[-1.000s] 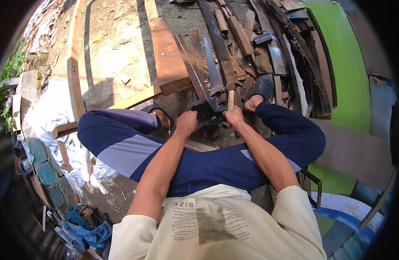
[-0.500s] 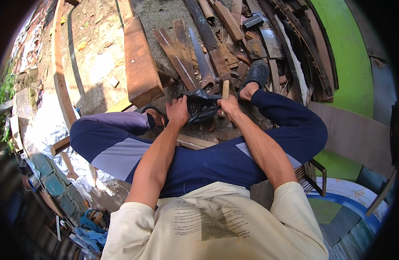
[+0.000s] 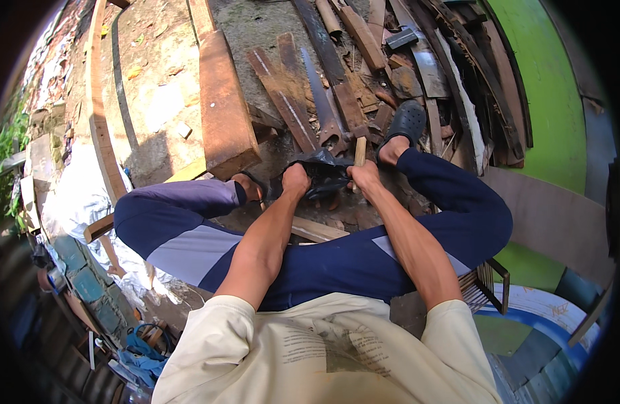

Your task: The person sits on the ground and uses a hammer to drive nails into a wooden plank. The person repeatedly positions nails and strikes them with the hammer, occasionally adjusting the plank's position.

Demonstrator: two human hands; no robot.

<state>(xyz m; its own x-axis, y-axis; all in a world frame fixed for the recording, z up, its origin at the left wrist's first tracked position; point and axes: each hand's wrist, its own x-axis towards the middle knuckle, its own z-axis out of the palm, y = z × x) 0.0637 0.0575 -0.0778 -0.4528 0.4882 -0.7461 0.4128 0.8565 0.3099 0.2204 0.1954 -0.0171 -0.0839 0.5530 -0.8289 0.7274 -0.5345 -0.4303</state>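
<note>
Between my feet lies a black plastic bag (image 3: 323, 180), its mouth facing up and its inside mostly dark. My left hand (image 3: 296, 180) is closed at the bag's left edge, with the fingertips hidden by the hand and the plastic. On the bag's right side, my right hand (image 3: 366, 176) is wrapped round the light wooden handle of a hammer (image 3: 360, 152), which stands roughly upright; its head is hard to make out. This hand also touches the bag's rim. Just beyond the bag, a handsaw (image 3: 318, 101) rests among wood pieces.
A thick wooden beam (image 3: 226, 101) lies ahead on the left. Scrap boards (image 3: 481, 87) are piled at the far right beside a green panel (image 3: 552, 87). A wooden strip (image 3: 317, 229) lies close in front of me. White sheeting (image 3: 78, 202) spreads at the left.
My left hand has gone from fingers spread on the bag's rim to a closed grip. The bag's mouth has narrowed. The view has shifted slightly, and my right hand still grips the hammer.
</note>
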